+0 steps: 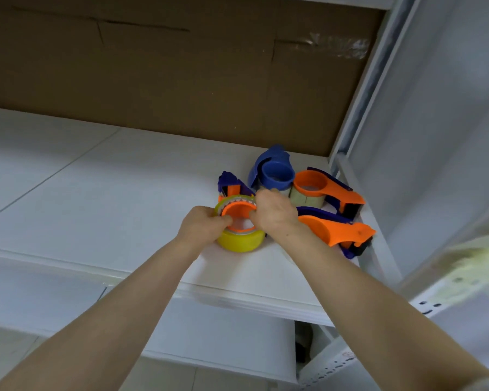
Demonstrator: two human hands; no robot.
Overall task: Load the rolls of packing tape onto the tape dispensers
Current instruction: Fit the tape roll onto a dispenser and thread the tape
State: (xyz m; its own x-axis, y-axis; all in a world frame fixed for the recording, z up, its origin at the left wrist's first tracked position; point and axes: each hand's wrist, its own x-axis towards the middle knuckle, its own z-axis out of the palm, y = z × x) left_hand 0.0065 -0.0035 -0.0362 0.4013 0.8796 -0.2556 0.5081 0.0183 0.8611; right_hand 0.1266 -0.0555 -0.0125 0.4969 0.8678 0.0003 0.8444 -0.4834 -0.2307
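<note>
A yellowish roll of packing tape [242, 241] stands on the white shelf [96, 193], with an orange dispenser hub [237, 210] seated in its core. My left hand [201, 225] grips the roll's left side, thumb on the orange rim. My right hand [274, 211] holds the roll's right edge. The purple and orange body of this dispenser [232, 186] pokes out behind the roll. A blue dispenser [274, 170] sits behind my right hand. Two orange and purple dispensers lie to the right, the far one [322, 190] carrying a pale roll, the near one [336, 230] beside my right wrist.
A brown cardboard sheet [167, 74] lines the back of the shelf. A white metal upright [359, 114] bounds the shelf on the right. The shelf's front edge [209, 292] runs under my forearms, with a lower shelf beneath.
</note>
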